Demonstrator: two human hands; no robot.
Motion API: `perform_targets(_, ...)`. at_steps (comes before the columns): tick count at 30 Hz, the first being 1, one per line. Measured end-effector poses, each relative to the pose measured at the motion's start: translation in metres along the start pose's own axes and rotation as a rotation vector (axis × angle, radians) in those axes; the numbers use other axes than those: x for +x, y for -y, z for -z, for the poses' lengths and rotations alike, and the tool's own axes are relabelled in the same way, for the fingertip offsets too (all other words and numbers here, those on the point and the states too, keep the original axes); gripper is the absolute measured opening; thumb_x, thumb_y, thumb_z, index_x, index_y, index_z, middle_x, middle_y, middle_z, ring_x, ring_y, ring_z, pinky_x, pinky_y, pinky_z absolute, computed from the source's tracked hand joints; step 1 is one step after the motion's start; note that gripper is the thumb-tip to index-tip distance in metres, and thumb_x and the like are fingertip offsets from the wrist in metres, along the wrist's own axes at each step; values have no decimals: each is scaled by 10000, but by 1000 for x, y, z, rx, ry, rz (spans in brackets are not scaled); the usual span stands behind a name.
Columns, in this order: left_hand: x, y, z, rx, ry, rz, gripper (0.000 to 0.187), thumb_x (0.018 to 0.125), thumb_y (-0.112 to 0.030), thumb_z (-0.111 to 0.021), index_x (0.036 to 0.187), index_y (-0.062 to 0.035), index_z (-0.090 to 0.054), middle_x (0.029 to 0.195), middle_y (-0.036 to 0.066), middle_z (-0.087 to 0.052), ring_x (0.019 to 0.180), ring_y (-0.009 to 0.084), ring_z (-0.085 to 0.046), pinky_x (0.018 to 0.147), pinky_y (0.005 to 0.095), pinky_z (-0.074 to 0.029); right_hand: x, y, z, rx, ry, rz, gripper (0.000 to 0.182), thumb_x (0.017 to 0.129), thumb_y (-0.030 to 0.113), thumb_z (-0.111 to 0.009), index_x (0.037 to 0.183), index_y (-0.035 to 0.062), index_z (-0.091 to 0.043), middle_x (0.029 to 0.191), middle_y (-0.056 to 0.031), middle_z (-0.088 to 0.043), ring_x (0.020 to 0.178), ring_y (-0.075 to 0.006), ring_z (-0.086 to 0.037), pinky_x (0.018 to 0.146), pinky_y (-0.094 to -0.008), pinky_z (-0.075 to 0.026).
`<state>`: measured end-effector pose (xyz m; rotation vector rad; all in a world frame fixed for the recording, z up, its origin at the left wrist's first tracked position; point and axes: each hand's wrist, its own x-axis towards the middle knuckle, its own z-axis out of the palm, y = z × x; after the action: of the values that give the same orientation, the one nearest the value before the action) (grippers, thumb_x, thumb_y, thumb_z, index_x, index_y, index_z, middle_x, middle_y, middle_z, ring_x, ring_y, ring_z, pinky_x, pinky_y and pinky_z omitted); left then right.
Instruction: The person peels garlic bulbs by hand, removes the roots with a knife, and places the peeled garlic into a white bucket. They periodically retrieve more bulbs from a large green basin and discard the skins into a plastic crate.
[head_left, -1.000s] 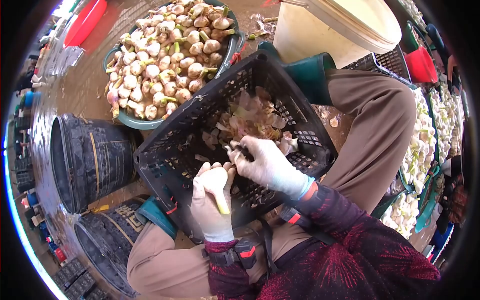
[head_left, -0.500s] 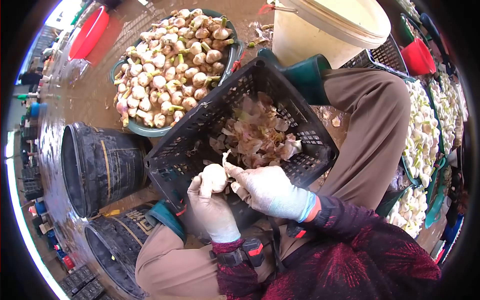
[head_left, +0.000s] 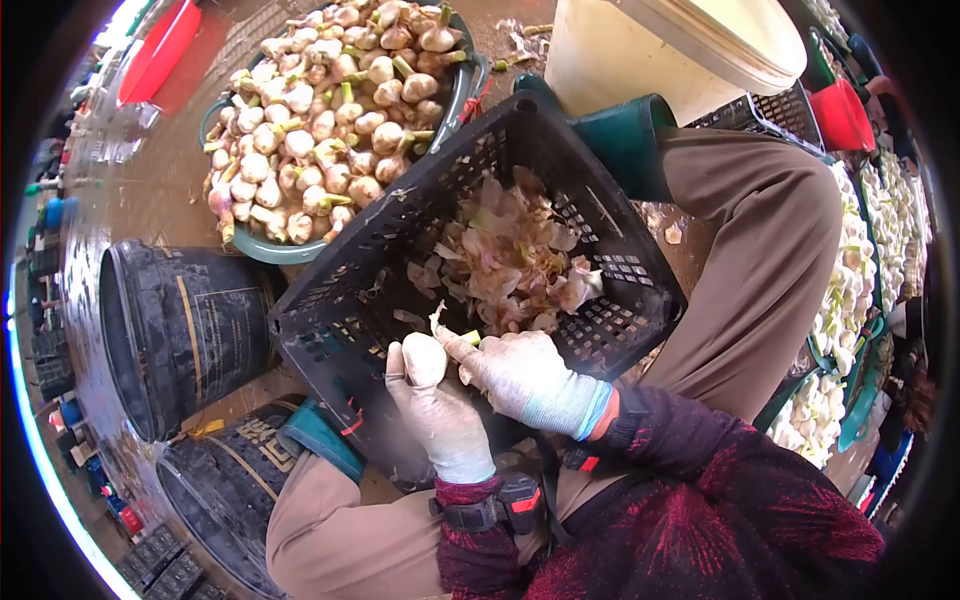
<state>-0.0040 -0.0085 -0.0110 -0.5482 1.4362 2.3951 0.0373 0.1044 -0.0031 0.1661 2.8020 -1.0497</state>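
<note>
My left hand (head_left: 445, 415), in a pale, soiled work glove, is closed around a whitish garlic bulb (head_left: 424, 358) over the near side of a black plastic crate (head_left: 350, 240). Right beside the bulb, my gloved right hand (head_left: 535, 375) has its fingers curled, and what they grip is hidden. A thin pale strip of peel (head_left: 438, 318) sticks up by its index fingertip. A short greenish stem (head_left: 472, 338) shows next to that finger. Loose garlic skins (head_left: 510, 260) lie heaped inside the crate.
A green tub (head_left: 270, 250) piled with unpeeled garlic bulbs (head_left: 320, 125) stands beyond the crate. Two black buckets (head_left: 190, 325) are at left, one tipped towards me. A cream bucket (head_left: 650, 60) stands at the back. Whitish garlic (head_left: 840, 270) fills containers at right.
Both hands stay together at the crate's near side, and the bulb has turned slightly in my left hand. The greenish stem now shows by my right index finger. The whole view has shifted a little.
</note>
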Motion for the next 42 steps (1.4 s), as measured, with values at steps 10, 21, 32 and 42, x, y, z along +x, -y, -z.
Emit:
perform_targets(10,5,2,12,87,-4,-3,399,976,-158,-555,1316,15,-436,1132,135,-566,1042,236,-589,950,373,-499,12,-24,14,403,61,-142,274,940,249,-556,1131,63,-616,862,-189,-659,819,-340,-654,689,-426,-515)
perform_targets(21,-3,-13,7,-20,268,50,563,941,-290,-606,1335,65,-420,1247,181,-539,1151,282,-549,1010,431,-441,20,-31,19,1004,122,-326,265,915,209,-614,1033,-28,-622,864,-84,-666,793,-155,-626,730,-315,-496)
perform_targets(32,-13,-35,-6,415,144,47,521,924,-271,-647,1303,47,-483,1153,95,-593,1028,167,-582,925,325,-461,11,-14,35,1168,-1,-161,311,967,261,-579,1082,-27,-563,931,-74,-640,878,-121,-576,779,-279,-477)
perform_targets(42,-9,-18,-13,506,135,195,463,947,-228,-624,1352,-38,-508,830,-10,-593,629,30,-497,514,183,-387,16,-25,33,900,-104,-198,210,957,159,-548,1070,-17,-536,853,-174,-606,777,-248,-625,709,-355,-501)
